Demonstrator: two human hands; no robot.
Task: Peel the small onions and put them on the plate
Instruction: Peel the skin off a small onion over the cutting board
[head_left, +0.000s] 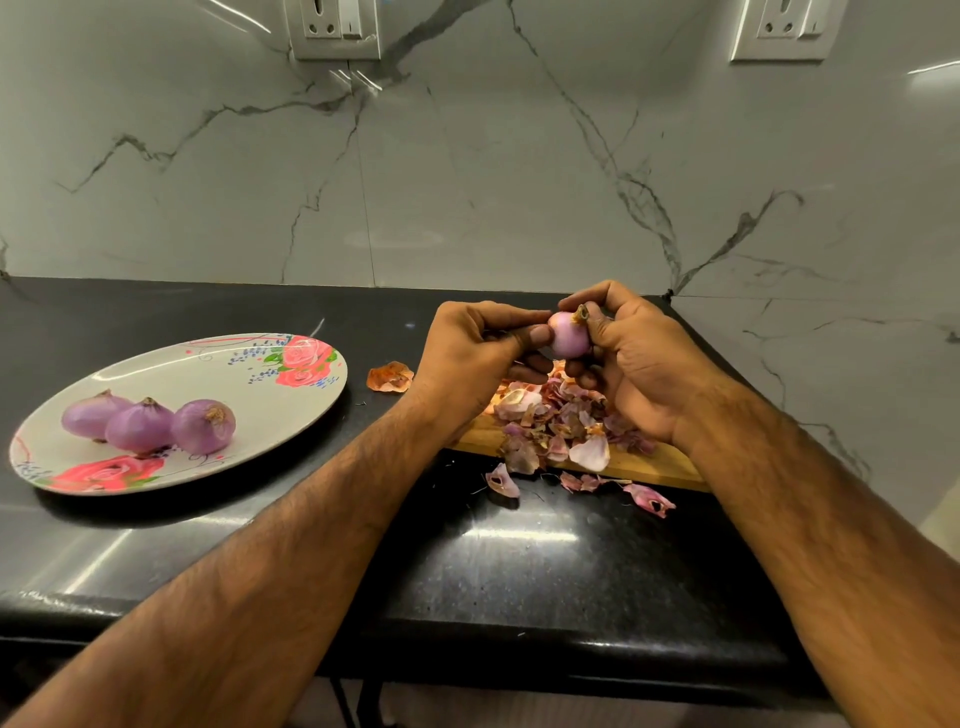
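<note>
Left hand (478, 353) and right hand (639, 364) meet above the back right part of a black countertop (519, 561), gripping one small onion (569, 336) between them. Far left on the countertop lies an oval floral plate (182, 382), white with red roses at its far and near rims. Three purple onions sit in a row on its near left part, touching one another: the left onion (93, 415), the middle onion (139, 426) and the right onion (203, 426), each with a brown stem tip. Just right of the plate, apart from it, a lone orange skin (389, 376) lies on the bare stone. Next comes the left hand, fingers curled, its thumb tip pressed against the small onion's left side. That onion is pale pink and smooth, with a dry brown stub at its top. The right hand curls round it from the right, forefinger and thumb closing at the stub. Below the hands a heap of peels (561, 423), pink, purple and tan, covers a wooden cutting board (654, 465) near the countertop's right edge. A few loose peels (503, 480) lie off the board, on the stone in front of it. Behind rises a grey-veined marble wall (467, 182) with a left socket (335, 28) and a right socket (784, 28).
</note>
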